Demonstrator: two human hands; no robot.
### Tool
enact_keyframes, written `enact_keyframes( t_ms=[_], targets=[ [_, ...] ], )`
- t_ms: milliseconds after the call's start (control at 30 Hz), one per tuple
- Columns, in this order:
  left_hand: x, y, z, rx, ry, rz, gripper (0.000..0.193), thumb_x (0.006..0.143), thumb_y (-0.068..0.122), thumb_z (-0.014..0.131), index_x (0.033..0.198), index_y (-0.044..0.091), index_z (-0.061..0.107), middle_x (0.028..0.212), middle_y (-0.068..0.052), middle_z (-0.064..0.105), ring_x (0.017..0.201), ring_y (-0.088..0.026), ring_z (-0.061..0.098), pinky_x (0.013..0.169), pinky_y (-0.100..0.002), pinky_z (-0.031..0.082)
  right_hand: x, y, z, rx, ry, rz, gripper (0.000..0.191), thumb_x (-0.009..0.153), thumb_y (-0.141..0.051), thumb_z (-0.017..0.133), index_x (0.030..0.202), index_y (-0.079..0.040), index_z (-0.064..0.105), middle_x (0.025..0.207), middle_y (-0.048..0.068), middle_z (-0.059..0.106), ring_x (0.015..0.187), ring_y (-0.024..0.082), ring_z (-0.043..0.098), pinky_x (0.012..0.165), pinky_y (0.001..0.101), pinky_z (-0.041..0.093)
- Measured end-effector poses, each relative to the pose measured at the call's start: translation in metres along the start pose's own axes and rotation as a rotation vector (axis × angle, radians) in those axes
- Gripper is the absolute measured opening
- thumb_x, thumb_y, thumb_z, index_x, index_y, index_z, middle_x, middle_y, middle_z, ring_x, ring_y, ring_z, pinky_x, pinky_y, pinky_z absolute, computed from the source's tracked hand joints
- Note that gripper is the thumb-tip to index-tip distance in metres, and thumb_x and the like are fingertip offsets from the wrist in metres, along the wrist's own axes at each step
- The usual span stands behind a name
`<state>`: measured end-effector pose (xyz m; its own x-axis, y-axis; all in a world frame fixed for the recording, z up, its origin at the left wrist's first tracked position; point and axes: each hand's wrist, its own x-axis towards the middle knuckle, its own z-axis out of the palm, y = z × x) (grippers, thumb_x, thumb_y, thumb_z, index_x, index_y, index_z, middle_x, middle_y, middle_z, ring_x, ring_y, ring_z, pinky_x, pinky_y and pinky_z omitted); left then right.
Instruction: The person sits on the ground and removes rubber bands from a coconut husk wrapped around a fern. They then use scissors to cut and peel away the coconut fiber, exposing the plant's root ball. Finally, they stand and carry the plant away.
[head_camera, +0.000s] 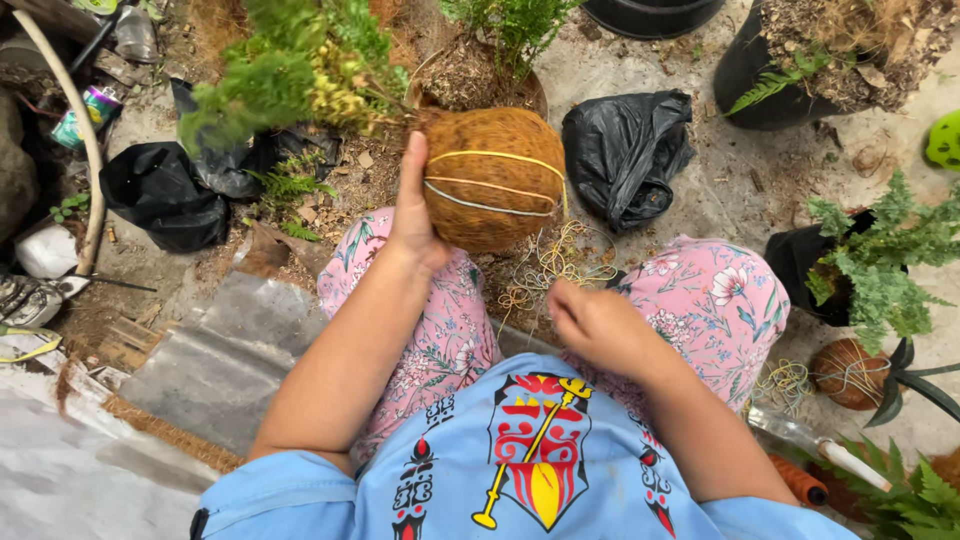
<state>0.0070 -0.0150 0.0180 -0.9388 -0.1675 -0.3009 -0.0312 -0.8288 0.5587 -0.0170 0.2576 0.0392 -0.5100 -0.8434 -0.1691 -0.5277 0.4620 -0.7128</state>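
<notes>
While seated low over bare, sandy ground littered with soil and coir scraps, left hand (413, 215) pressed flat against the side of a coir-wrapped plant ball (492, 178) just above frame centre, thumb pointing up, fingers hidden behind it. Ball bound with yellow and pale strings (495, 185), green fern fronds (300, 70) sprouting from its top toward the upper left. Right hand (597, 325) lower, right of centre, curled into a loose fist near a tangle of loose twine (555, 262) lying between the knees; whether pinching a strand, impossible to tell. Pink floral trousers (720, 295) and a light blue printed shirt (520, 470) along the bottom. Crumpled black plastic bags at left (160, 195) and upper centre-right (625, 150). Black pots of dry soil (760, 75) along the top edge. At right, a potted fern (880, 265), a second small coir ball (848, 372) wound with twine, and a clear plastic bottle (800, 435) lying on its side. Grey sheet (220, 350) spread at lower left; curved pale hose (85, 150) at far left.
</notes>
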Motion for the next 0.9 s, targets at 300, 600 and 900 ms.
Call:
enact_keyframes(
  t_ms=[300,600,900],
  targets=[
    [-0.010,0.000,-0.003,0.042,-0.097,-0.075,0.092,0.087,0.075,0.056,0.144,0.004,0.053,0.140,-0.020,0.063,0.129,-0.034,0.063,0.111,-0.051,0.052,0.001,0.006,-0.017,0.038,0.488,-0.150,0.022,0.093,-0.011,0.072,0.110,-0.003,0.061,0.105,0.014,0.066,0.094,0.028,0.067,0.082,0.0379,0.055],
    [-0.009,-0.018,-0.007,0.170,-0.164,-0.103,0.075,0.094,0.059,0.063,0.140,0.000,0.054,0.131,-0.018,0.066,0.119,-0.028,0.066,0.103,-0.045,0.055,0.004,-0.009,-0.007,0.106,0.828,-0.318,0.024,0.089,0.004,0.074,0.108,0.000,0.060,0.106,0.014,0.062,0.094,0.023,0.061,0.081,0.0321,0.052],
    [0.000,-0.028,-0.003,0.448,0.034,0.174,0.076,0.091,0.055,0.069,0.139,-0.002,0.056,0.133,-0.019,0.066,0.121,-0.026,0.065,0.104,-0.040,0.053,-0.004,-0.032,-0.025,0.132,0.769,-0.551,0.014,0.082,-0.007,0.066,0.084,-0.009,0.053,0.099,0.014,0.064,0.098,0.027,0.059,0.087,0.0395,0.047]
  ],
)
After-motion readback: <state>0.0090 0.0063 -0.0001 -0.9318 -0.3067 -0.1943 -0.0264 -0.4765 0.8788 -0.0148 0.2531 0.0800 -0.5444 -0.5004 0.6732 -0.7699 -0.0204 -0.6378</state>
